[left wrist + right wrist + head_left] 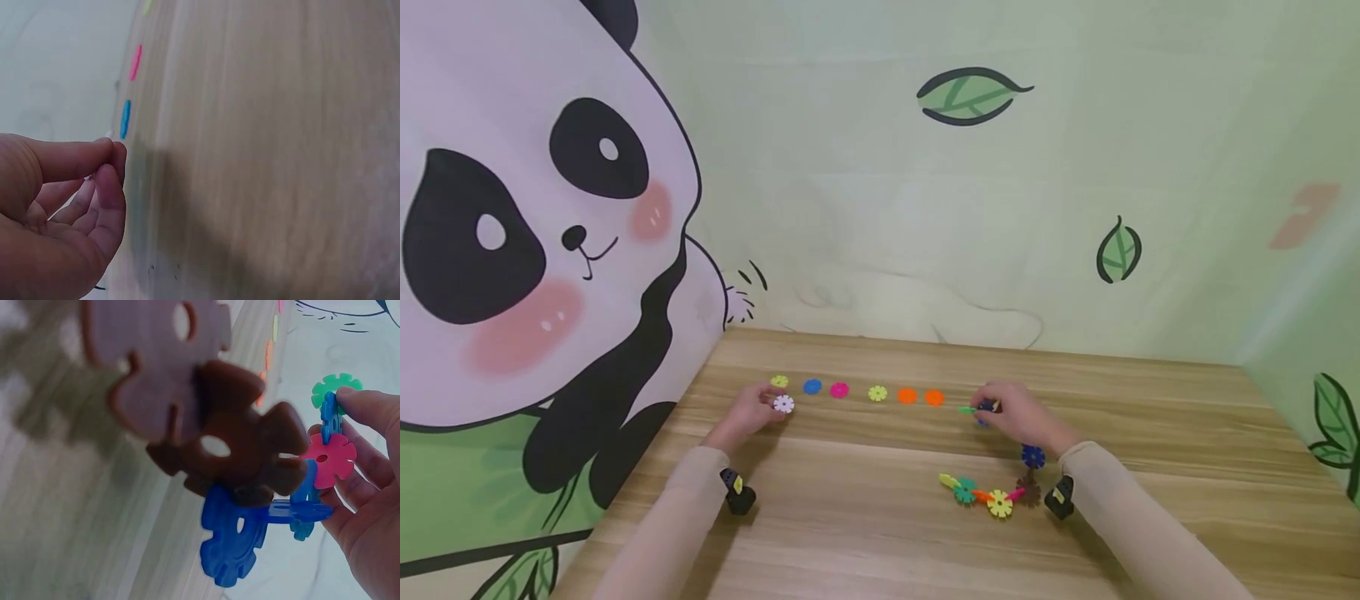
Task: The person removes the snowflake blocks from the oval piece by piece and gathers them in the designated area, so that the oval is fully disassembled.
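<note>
My left hand (pixel 749 413) pinches a white snowflake-shaped disc (pixel 784 404) between thumb and fingers. Those fingers hide most of the disc in the left wrist view. On the other side, my right hand (pixel 1018 414) grips one end of a chain of interlocked notched discs, near a green disc (pixel 336 385) and a pink disc (pixel 331 464). From there the chain curves through blue (pixel 231 540) and brown (pixel 250 450) discs. Its other end, with teal (pixel 965 490) and yellow (pixel 999 503) discs, is low over the table; whether it touches the wood I cannot tell.
Along the back of the wooden table (pixel 850 533) lies a row of loose discs: yellow (pixel 780 381), blue (pixel 812 387), pink (pixel 839 390), another yellow (pixel 877 393) and two orange (pixel 907 396). Behind them rises a wall (pixel 850 208) painted with leaves and a panda.
</note>
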The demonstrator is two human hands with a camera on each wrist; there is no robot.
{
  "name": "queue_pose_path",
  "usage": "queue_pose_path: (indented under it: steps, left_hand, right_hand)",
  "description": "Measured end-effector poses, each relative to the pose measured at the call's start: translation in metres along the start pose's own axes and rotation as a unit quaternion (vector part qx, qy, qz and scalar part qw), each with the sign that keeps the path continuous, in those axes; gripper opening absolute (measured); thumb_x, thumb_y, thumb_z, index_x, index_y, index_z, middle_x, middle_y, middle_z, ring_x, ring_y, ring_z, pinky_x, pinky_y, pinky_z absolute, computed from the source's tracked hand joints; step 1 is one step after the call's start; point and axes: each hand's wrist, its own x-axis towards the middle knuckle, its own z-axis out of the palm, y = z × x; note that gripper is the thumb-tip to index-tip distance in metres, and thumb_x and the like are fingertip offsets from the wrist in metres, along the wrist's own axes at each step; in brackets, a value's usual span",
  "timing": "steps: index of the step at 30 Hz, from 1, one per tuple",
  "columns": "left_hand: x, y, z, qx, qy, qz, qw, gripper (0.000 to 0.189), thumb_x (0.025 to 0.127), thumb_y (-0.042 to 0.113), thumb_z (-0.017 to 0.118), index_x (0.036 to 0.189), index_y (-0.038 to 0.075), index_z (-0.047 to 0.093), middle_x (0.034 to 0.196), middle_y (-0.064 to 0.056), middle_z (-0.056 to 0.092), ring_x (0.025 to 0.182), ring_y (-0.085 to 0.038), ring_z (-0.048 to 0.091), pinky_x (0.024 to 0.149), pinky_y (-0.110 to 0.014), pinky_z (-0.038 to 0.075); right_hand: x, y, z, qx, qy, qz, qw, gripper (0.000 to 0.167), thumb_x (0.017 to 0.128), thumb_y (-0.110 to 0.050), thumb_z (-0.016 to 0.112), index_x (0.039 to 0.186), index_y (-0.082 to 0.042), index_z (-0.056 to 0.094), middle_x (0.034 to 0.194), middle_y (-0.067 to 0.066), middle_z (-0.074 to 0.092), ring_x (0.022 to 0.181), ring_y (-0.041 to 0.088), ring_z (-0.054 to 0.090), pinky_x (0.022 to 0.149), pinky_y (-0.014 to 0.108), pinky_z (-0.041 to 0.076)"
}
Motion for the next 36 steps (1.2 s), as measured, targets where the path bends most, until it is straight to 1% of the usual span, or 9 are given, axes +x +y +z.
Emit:
queue_pose_path:
  steps: [5,9,13,18,24,26,31,33,36]
  left_hand:
    - [-0.0001,-0.0064,-0.0031,0.029,0.015,0.006,0.9995,0.040,0.079,-0.008,0.065,0.117,-0.011,0.054,0.101,-0.021,0.057,0.088,-0.025,0.053,0.069,-0.026,0.044]
    - [0.0021,-0.0077,-0.0047,0.052,0.025,-0.001,0.9983,0.037,0.078,-0.008,0.065,0.114,-0.009,0.056,0.097,-0.019,0.058,0.085,-0.024,0.053,0.067,-0.026,0.043]
    - [0.0033,-0.0062,-0.0058,0.076,0.029,-0.009,0.9967,0.036,0.079,-0.006,0.065,0.113,-0.007,0.057,0.100,-0.020,0.059,0.087,-0.026,0.054,0.070,-0.030,0.044]
    - [0.0054,-0.0068,-0.0059,0.091,0.030,-0.013,0.9953,0.035,0.079,-0.005,0.066,0.113,-0.008,0.057,0.105,-0.024,0.059,0.093,-0.030,0.054,0.079,-0.038,0.044]
    - [0.0061,-0.0056,-0.0061,0.112,0.030,-0.032,0.9928,0.035,0.081,-0.003,0.066,0.114,-0.006,0.057,0.109,-0.024,0.058,0.097,-0.032,0.054,0.083,-0.041,0.044]
    - [0.0060,-0.0048,-0.0066,0.125,0.036,-0.030,0.9911,0.034,0.080,-0.002,0.066,0.113,-0.006,0.058,0.108,-0.024,0.058,0.096,-0.032,0.054,0.082,-0.041,0.044]
    - [0.0061,-0.0054,-0.0082,0.164,0.054,-0.003,0.9850,0.031,0.077,0.000,0.066,0.107,-0.006,0.060,0.104,-0.024,0.061,0.091,-0.033,0.055,0.080,-0.042,0.044]
    - [0.0065,-0.0063,-0.0090,0.170,0.055,-0.004,0.9840,0.030,0.078,0.001,0.065,0.107,-0.005,0.061,0.105,-0.025,0.060,0.092,-0.033,0.055,0.081,-0.043,0.043]
    - [0.0069,-0.0069,-0.0099,0.170,0.051,-0.018,0.9840,0.031,0.080,0.002,0.065,0.110,-0.004,0.060,0.110,-0.025,0.059,0.096,-0.034,0.054,0.083,-0.044,0.043]
  right_hand:
    - [-0.0021,0.0018,0.0019,0.003,-0.003,0.002,1.0000,0.007,0.087,-0.008,0.067,0.094,-0.007,0.069,0.086,-0.006,0.062,0.076,0.010,0.055,0.066,0.026,0.049]
    - [-0.0026,0.0031,0.0024,0.004,-0.001,0.005,1.0000,0.007,0.087,-0.008,0.067,0.094,-0.007,0.069,0.087,-0.006,0.062,0.076,0.010,0.055,0.065,0.026,0.049]
    - [-0.0029,0.0039,0.0023,0.004,0.003,0.002,1.0000,0.006,0.087,-0.008,0.067,0.093,-0.007,0.069,0.086,-0.006,0.063,0.076,0.010,0.055,0.065,0.026,0.049]
    - [-0.0035,0.0042,0.0029,0.006,0.005,0.004,1.0000,0.006,0.087,-0.009,0.068,0.093,-0.007,0.069,0.085,-0.006,0.062,0.076,0.010,0.056,0.065,0.026,0.049]
    - [-0.0042,0.0050,0.0026,0.005,0.010,-0.003,0.9999,0.005,0.087,-0.007,0.068,0.092,-0.007,0.069,0.084,-0.007,0.062,0.074,0.009,0.055,0.064,0.026,0.049]
    - [-0.0036,0.0048,0.0023,0.006,0.011,-0.003,0.9999,0.005,0.086,-0.007,0.068,0.092,-0.008,0.068,0.084,-0.007,0.062,0.074,0.009,0.055,0.064,0.026,0.049]
    - [-0.0018,0.0043,0.0009,0.003,0.011,-0.008,0.9999,0.007,0.086,-0.005,0.068,0.091,-0.009,0.068,0.084,-0.006,0.062,0.075,0.010,0.056,0.066,0.027,0.049]
    - [-0.0016,0.0044,0.0003,0.003,0.009,-0.010,0.9999,0.007,0.086,-0.005,0.068,0.092,-0.009,0.068,0.084,-0.005,0.063,0.076,0.010,0.056,0.066,0.028,0.049]
    - [-0.0020,0.0044,0.0000,0.006,0.006,-0.011,0.9999,0.007,0.086,-0.005,0.068,0.092,-0.009,0.068,0.085,-0.005,0.063,0.076,0.010,0.056,0.066,0.027,0.049]
